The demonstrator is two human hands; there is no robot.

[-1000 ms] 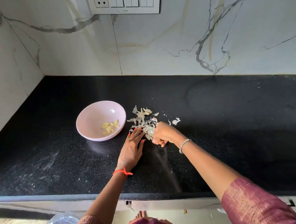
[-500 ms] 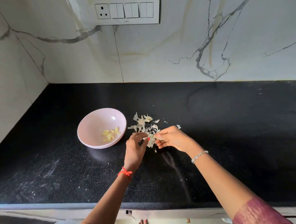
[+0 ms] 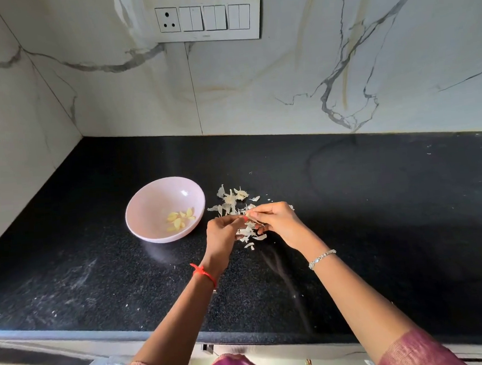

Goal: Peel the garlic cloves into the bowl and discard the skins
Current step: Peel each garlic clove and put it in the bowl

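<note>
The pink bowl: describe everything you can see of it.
The pink bowl is round, shallow and smooth, with a plastic-like sheen and a glint on its inner wall. It stands upright on the black countertop, left of the garlic skins. A few peeled yellowish cloves lie in its bottom, toward the right. Neither the left hand nor the right hand touches it.

Home kitchen: black granite tabletop [image 3: 378,201], marble-veined wall tiles [image 3: 284,79], wall switch-and-socket panel [image 3: 202,18], pink bowl [image 3: 150,205].
</note>
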